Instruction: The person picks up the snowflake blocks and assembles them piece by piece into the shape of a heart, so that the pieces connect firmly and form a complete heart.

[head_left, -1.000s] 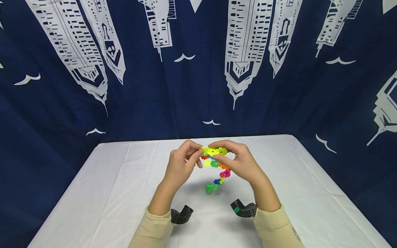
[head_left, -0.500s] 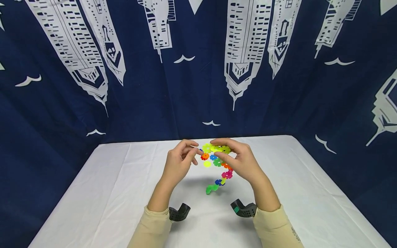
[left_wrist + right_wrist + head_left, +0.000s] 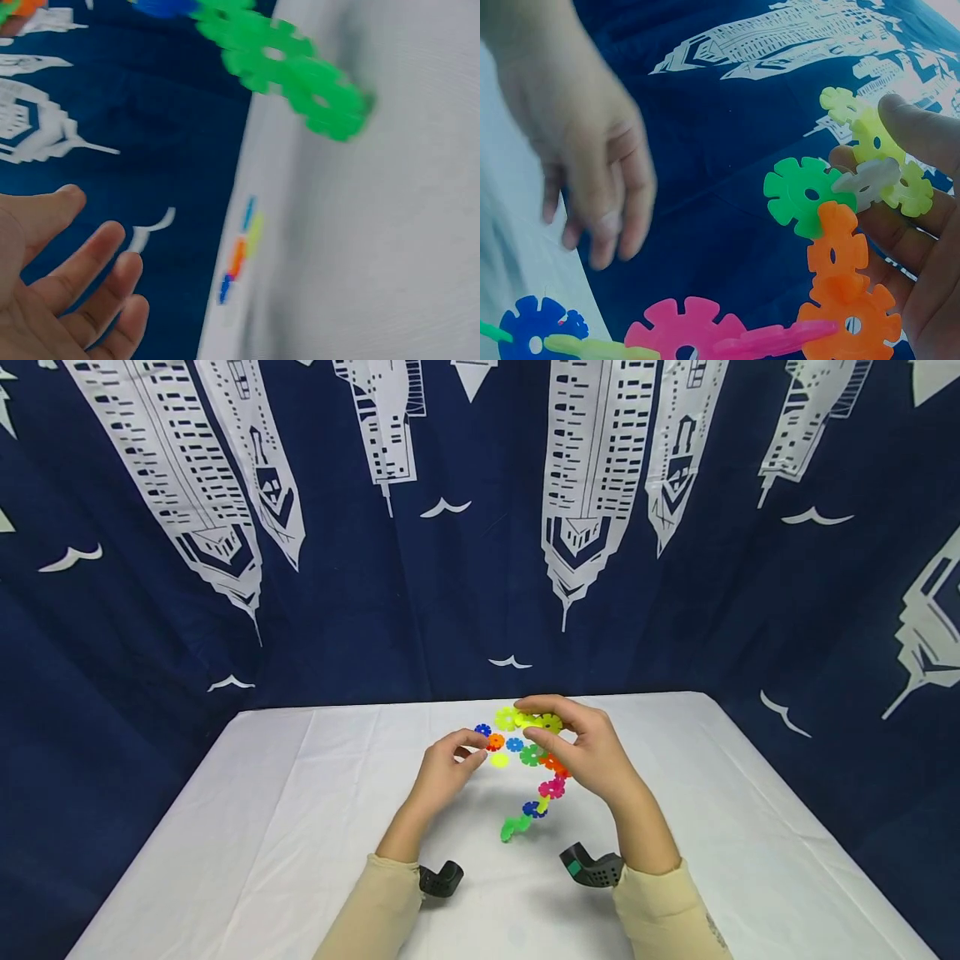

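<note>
My right hand pinches the yellow end of a chain of notched plastic discs. From there the chain runs down through a green disc, orange discs, pink discs and a blue disc to green discs at its low end. My left hand holds nothing, its fingers loosely bent, beside several loose discs. These include an orange disc, a dark blue one, a light blue one and a yellow one.
A white cloth covers the table, and a dark blue curtain with white building shapes hangs behind it. Black devices are worn at both wrists, over the table's near part.
My left hand has let go of the yellow discs and moved down towards the loose ones. My right hand still holds the chain, which has shifted slightly right.
</note>
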The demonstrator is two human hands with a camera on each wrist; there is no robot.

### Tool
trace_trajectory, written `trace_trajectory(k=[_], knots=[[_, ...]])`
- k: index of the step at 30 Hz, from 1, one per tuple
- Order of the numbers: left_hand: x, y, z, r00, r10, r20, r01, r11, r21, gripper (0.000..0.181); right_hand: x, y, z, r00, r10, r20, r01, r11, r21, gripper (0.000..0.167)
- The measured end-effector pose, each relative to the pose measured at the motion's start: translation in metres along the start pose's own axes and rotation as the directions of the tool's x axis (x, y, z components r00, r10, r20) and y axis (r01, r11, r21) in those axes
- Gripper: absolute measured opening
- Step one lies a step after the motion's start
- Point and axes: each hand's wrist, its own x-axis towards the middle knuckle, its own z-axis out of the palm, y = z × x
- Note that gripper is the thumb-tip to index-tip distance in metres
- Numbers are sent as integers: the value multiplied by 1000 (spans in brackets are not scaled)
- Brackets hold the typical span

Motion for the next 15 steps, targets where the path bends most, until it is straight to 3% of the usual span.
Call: trace_trajectory(k=[4,8,11,15], knots=[[-2,-16,13,995,-51,87,48,998,38,23,-3,2,0,1000,16,-7,-16,1000,-6,33],[-1,-26,22,977,-124,173,111,990,86,29,-3,3,0,1000,16,-3,-16,1000,4,33],[6,-29,27,956,-186,225,158,978,135,36,-1,3,0,1000,13,1,-13,1000,10,34],[20,-31,32,940,-231,249,175,958,227,42,-1,3,-1,1000,13,3,-13,1000,3,33]])
